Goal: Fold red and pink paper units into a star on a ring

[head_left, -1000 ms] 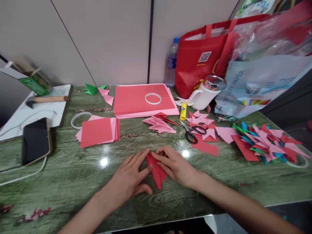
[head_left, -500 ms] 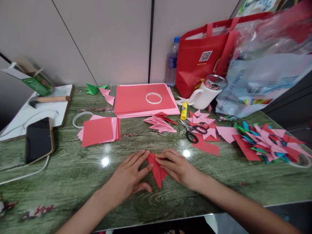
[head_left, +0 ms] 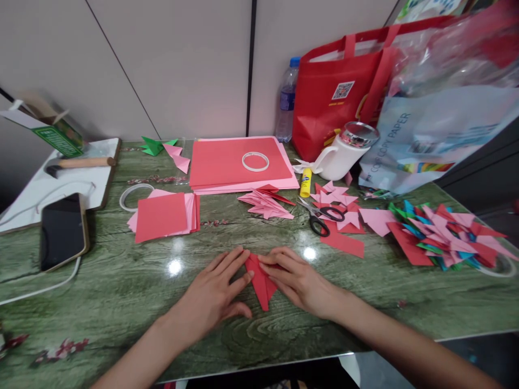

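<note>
A folded red paper piece point(head_left: 260, 281) with a long point toward me lies on the green marbled table near its front edge. My left hand point(head_left: 219, 286) rests along the paper's left side, fingers stretched out and thumb apart, with fingertips pressing on its upper corner and left edge. On the other side, my right hand point(head_left: 298, 281) pinches the paper's right part between bent fingers and thumb. Those fingers partly hide the right flap. Beyond my hands sits a bunch of folded pink and red pieces point(head_left: 267, 204).
Black-handled scissors point(head_left: 320, 220), a yellow glue stick point(head_left: 306, 182) and a white mug point(head_left: 338, 158) stand right of centre. Paper squares point(head_left: 162, 216), a tape roll point(head_left: 128, 198) and a phone point(head_left: 62, 232) are leftward. Colourful folded pieces point(head_left: 450, 235) lie right. Larger red sheets point(head_left: 227, 165) lie behind.
My hands and the red paper stay almost in place, both hands still on it. The whole view has shifted very slightly.
</note>
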`<state>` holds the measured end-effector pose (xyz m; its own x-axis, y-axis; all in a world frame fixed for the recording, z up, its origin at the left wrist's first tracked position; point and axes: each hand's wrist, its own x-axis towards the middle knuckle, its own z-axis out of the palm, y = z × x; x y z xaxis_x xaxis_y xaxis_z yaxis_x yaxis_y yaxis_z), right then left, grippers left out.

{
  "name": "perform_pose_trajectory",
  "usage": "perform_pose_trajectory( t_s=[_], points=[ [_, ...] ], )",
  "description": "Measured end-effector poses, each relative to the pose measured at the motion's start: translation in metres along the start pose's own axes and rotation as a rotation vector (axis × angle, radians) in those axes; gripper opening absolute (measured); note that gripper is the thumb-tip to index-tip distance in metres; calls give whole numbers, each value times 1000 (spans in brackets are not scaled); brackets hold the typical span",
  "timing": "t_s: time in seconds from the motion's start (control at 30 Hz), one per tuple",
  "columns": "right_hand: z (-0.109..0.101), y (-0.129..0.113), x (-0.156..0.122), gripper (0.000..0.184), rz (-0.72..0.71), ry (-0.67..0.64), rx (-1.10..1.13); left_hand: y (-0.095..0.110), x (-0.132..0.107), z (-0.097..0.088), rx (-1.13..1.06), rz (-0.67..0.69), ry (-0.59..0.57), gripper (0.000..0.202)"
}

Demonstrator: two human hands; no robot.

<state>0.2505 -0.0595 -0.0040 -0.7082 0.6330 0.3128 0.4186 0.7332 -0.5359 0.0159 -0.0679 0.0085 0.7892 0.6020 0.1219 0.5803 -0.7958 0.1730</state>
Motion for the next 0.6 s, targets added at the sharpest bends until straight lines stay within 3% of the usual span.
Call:
perform_pose_trajectory(
  t_s=[0.33, 0.6],
  points=[
    [0, 0, 0, 35, -5, 30, 6, 2, 2, -1, 19, 5, 13, 58],
    [-3, 0, 1, 30, -13, -17, 42, 2, 0, 2, 24, 11, -2, 59]
  ],
)
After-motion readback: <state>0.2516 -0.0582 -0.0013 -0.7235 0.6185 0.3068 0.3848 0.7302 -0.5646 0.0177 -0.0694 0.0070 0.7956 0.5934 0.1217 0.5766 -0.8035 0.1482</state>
